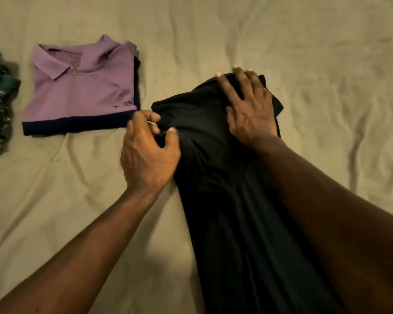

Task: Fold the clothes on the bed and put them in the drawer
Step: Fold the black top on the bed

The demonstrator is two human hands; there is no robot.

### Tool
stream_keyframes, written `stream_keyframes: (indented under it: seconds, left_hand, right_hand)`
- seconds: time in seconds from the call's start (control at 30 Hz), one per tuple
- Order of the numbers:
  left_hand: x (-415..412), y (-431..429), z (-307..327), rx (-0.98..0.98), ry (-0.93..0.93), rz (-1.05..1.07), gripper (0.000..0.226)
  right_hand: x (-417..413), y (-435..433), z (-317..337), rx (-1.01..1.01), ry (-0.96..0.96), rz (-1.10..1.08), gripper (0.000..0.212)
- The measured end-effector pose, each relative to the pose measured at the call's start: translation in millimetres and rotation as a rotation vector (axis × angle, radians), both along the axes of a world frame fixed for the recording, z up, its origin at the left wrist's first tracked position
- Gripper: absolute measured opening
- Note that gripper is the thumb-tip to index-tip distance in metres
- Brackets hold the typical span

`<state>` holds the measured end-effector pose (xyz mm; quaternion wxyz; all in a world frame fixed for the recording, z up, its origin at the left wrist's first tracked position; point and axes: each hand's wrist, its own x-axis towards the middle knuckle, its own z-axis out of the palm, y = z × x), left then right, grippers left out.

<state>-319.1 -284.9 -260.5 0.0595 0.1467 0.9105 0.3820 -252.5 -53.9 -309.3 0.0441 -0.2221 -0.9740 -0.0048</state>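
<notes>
Matt black cloth garment (225,177), lilac fine-knit cloth polo shirt (84,87), creased matt beige cloth bedsheet (304,41)

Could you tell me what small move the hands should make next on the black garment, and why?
Probably the left hand should pull the bunched edge it pinches outward, since the black garment is creased there and the right hand presses its top flat.
</notes>
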Motion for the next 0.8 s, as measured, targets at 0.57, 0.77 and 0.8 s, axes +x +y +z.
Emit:
stream_keyframes:
  seconds: [0.57, 0.77, 0.8]
  left_hand:
    - [-11, 15, -22, -0.135, -0.322, 0.328, 0.024]
    - [-38, 4, -17, -0.178, -0.539, 0.082, 0.032]
    - [-40, 3, -19, -0.154, -0.542, 0.095, 0.018]
  right_hand:
    - [55, -149, 21, -0.460, 0.142, -0.009, 0.046]
    - [71, -184, 2, -0.217, 0.085, 0.125, 0.045]
    - [70, -185, 1, -0.216, 0.124, 0.151, 0.044]
